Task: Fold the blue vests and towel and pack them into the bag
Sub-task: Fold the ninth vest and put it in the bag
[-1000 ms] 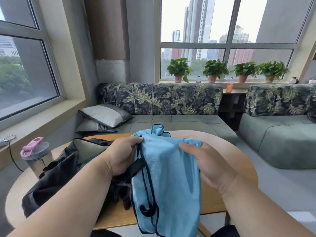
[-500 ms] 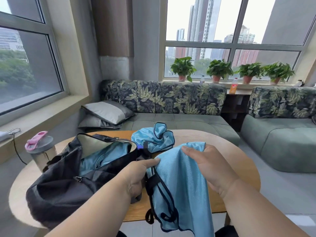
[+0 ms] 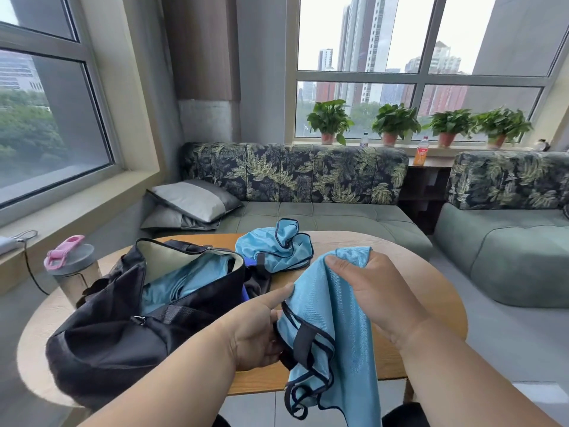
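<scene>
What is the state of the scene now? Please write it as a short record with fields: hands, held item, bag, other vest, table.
left hand: grips the lower edge of the held vest
right hand: pinches its top edge
held vest: blue with dark trim, hanging over the table's near edge, not folded flat
bag: black, open, lying on the table, blue fabric already inside
other vest: crumpled on the table behind the bag
table: round, wooden
bottle: pink-lidded, left of the bag

Both hands pinch cloth — left hand (image 3: 258,334) low, right hand (image 3: 374,291) higher.
</scene>
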`<state>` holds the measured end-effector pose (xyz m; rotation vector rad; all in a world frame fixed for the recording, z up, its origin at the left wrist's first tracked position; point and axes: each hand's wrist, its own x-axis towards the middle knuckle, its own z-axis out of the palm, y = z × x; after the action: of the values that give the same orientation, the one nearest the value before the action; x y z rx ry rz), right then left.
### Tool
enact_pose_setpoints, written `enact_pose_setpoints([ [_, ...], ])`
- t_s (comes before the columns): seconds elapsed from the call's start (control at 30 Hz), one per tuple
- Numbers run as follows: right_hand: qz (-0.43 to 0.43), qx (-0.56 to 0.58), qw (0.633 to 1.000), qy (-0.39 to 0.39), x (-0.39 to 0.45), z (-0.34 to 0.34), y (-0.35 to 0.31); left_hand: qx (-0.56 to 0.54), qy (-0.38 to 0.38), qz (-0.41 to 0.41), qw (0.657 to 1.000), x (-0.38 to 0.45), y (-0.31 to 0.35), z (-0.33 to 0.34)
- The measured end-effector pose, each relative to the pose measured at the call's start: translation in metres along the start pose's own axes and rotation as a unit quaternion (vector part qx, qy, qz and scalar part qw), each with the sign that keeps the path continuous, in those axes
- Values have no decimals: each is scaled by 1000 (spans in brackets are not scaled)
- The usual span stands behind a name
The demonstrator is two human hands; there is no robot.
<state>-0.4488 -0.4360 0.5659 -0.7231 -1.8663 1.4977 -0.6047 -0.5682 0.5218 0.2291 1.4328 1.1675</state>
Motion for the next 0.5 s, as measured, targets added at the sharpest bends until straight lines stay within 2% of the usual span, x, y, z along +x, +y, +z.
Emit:
enact_pose_setpoints([
  [0.27,4,1,1000,-9,-3,-6,5,-46,77,177,980,-1,-2,12],
  [0.4,6,25,1000,-3,-3,-13,5,-94,34,197,975,-8,16,12],
  [0.5,12,50,998,-18,-5,-22,3,-88,-2,214,973,-14,33,10],
])
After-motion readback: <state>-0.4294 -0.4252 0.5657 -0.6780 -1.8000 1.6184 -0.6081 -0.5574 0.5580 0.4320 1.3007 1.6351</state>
